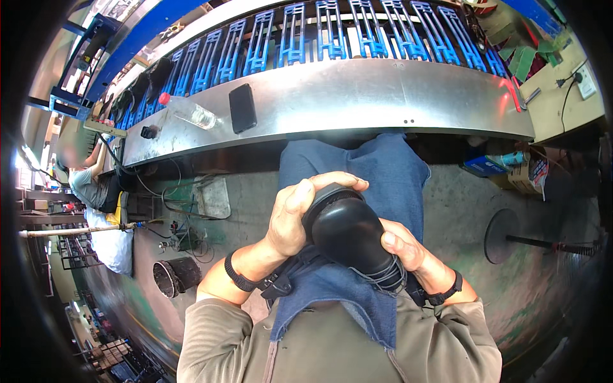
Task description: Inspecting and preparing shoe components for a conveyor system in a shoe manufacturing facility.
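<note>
A black lace-up shoe (348, 231) is held over my lap, its rounded toe tilted up and away from me and its laces (387, 276) toward my body. Wrapped round the toe end and sole edge is my left hand (295, 214), fingers closed over the front. My right hand (403, 246) grips the shoe's right side near the laces, thumb on the upper and the other fingers partly hidden beneath. A blue denim apron (338, 313) lies across my lap under the shoe.
Ahead runs a metal ledge (357, 96) with a phone (242, 108), a red-capped bottle (188, 112) and blue racks (294, 38) behind. A black bucket (174, 277) stands left on the floor; a round-based stand (503, 236) is at right. Another person (89, 185) sits far left.
</note>
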